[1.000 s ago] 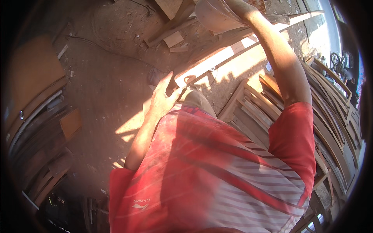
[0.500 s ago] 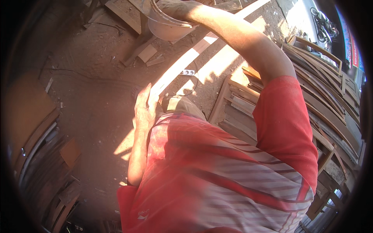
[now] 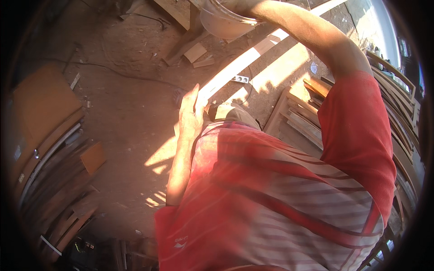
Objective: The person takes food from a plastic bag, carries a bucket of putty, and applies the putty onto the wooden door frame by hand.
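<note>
My left hand point(image 3: 191, 113) is wrapped around the near end of a long pale wooden plank point(image 3: 235, 64), its fingers lying along the side. The plank slants up and away to the right, brightly sunlit in part. Up at the top edge, my right arm bends across the plank to a translucent plastic bucket point(image 3: 222, 23). My right hand point(image 3: 242, 6) is at the bucket's mouth, partly inside it. Its fingers are hidden by the rim and the frame edge, so what they hold does not show.
Wood offcuts point(image 3: 195, 53) lie on the dirt floor near a wooden leg. A white power strip point(image 3: 240, 79) and dark cable point(image 3: 108, 67) are on the ground. Stacked timber and frames point(image 3: 298, 118) stand on the right; brown panels point(image 3: 47, 101) lean at the left.
The whole view has shifted, so everything appears farther right and a little lower. My left hand stays on the plank and my right hand stays at the bucket.
</note>
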`<action>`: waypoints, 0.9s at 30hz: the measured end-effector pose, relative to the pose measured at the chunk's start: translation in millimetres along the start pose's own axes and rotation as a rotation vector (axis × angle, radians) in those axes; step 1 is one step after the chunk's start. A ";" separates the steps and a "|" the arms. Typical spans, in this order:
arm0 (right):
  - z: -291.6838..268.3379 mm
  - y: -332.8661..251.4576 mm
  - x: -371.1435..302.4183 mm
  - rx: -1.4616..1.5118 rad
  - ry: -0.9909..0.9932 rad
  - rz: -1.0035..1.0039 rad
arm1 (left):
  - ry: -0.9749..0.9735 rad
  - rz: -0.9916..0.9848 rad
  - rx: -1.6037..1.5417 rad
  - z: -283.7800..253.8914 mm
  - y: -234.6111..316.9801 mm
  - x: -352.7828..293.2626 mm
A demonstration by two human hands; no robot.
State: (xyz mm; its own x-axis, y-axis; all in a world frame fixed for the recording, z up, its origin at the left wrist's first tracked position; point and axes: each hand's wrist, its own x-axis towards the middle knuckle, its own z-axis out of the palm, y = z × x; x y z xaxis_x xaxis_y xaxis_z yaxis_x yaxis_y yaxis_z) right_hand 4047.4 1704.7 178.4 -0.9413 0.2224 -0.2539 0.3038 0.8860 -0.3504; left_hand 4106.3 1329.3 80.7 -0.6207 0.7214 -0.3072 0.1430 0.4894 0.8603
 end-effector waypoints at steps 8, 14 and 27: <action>-45.9 -6.6 -11.9 0.079 0.118 -0.047 | -0.064 0.008 0.095 -5.2 2.2 2.6; -103.8 -32.7 -49.5 0.200 0.242 -0.136 | -0.065 0.046 0.068 -8.1 -3.4 5.2; 29.5 -97.0 -189.5 0.611 0.040 0.381 | -0.553 -0.125 -0.018 -39.8 2.7 52.9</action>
State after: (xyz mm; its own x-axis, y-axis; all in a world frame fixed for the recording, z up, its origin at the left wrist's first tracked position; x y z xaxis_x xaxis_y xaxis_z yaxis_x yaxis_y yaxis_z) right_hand 4200.7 1564.7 233.9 -0.7546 0.4961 -0.4296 0.6291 0.3606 -0.6886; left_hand 4043.1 1349.3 83.0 -0.1348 0.8102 -0.5704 0.0782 0.5825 0.8090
